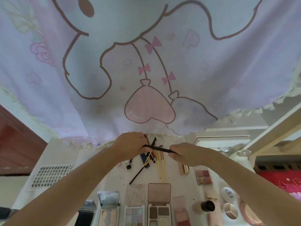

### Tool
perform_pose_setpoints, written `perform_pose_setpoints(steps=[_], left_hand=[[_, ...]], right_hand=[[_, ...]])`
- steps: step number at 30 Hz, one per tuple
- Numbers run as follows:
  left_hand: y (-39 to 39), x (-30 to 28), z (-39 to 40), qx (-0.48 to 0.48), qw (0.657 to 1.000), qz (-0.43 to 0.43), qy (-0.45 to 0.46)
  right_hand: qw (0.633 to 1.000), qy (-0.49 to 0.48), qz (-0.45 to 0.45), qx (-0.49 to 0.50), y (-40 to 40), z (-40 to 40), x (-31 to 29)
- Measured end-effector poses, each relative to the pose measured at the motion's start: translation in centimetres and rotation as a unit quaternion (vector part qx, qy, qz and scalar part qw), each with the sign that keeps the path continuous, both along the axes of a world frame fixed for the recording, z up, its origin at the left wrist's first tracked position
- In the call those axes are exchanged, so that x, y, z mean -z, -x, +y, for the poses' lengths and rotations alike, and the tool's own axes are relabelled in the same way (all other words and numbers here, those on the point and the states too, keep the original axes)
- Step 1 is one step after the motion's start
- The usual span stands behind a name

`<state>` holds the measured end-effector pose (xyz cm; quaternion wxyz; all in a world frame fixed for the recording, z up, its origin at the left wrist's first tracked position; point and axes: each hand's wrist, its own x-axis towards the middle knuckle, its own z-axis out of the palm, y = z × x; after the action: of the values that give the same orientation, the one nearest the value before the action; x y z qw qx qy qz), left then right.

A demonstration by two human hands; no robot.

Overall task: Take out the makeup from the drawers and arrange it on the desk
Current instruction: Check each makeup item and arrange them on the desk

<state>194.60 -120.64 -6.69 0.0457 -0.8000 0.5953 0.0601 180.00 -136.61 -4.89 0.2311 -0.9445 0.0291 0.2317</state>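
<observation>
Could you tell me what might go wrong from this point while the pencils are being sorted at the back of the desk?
1. The left hand grips several crossed sticks; one may slip onto the pencils lined up below.
2. The right hand holds the black pencil by one end, so it could twist loose.
3. Both forearms hang over the open palettes; lowering them may knock one.

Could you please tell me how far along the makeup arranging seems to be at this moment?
Well along, it seems. Open palettes already lie in a row along the desk's near edge, with two yellow pencils placed side by side further back. In hand: the left hand grips a bundle of pencils, and the right hand pinches a black pencil. Left: placing these and straightening the loose dark pencils. The drawers are out of view.
</observation>
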Motion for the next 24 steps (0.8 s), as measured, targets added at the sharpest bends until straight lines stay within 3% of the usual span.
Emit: perform_pose_setpoints(steps=[6, 9, 11, 14, 16, 20, 24], left_hand=[[-1.0, -0.7, -0.3, 0.001, 0.999, 0.040, 0.009], [-3.8, -0.7, 2.4, -0.137, 0.988, 0.061, -0.026], [-5.3, -0.3, 4.1, -0.173, 0.983, 0.048, -0.042], [-4.3, 0.1, 3.1, -0.142, 0.989, 0.041, -0.030], [-3.2, 0.2, 1.4, -0.118, 0.992, 0.040, 0.000], [-2.7, 0.0, 0.3, -0.115, 0.992, 0.042, 0.027], [-2.5, 0.1, 0.5, -0.111, 0.994, 0.017, 0.015]], right_hand=[[0.964, 0.225, -0.127, -0.070, 0.2, -0.7, -0.7], [0.914, 0.356, -0.192, -0.030, 1.9, -4.5, -1.2], [0.888, 0.394, -0.236, 0.037, 3.1, -7.0, -1.9], [0.946, 0.256, -0.171, 0.099, 2.9, -6.9, -1.0], [0.967, 0.173, -0.163, 0.091, 1.5, -5.2, -0.4], [0.975, 0.084, -0.188, 0.081, 0.3, -2.7, -0.1], [0.971, 0.060, -0.217, 0.077, -0.1, -2.0, -0.1]])
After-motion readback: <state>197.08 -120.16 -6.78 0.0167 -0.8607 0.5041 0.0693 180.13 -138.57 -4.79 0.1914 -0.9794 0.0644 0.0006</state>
